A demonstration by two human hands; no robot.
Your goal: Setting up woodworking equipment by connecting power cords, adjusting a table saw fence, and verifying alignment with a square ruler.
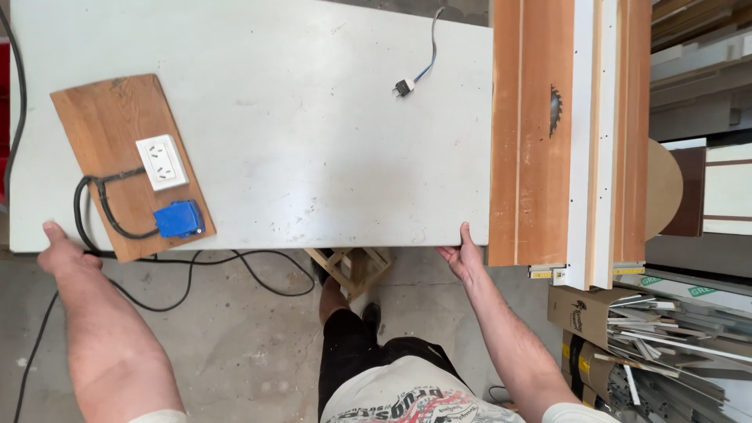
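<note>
A worn grey concrete floor (251, 345) lies below, crossed by black cables (258, 274). At the right stand stacked cardboard boxes (580, 313) with pale strips (674, 337), wooden boards (689, 31) leaning behind, and a round wooden disc (664, 188); daylight falls evenly

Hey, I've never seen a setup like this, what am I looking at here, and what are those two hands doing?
This is one picture from a camera worn on a person's head, looking straight down at a workshop table. The left hand and the right hand each grip the near edge of a large pale board, one at each end. On the board's left side lies a brown wooden plank carrying a white wall socket, a blue plug box and a black cable that trails to the floor. A small loose plug on a thin wire lies farther back. To the right is a table saw; its round blade pokes up between reddish wood strips. Cardboard boxes of scrap sit at lower right.
</note>
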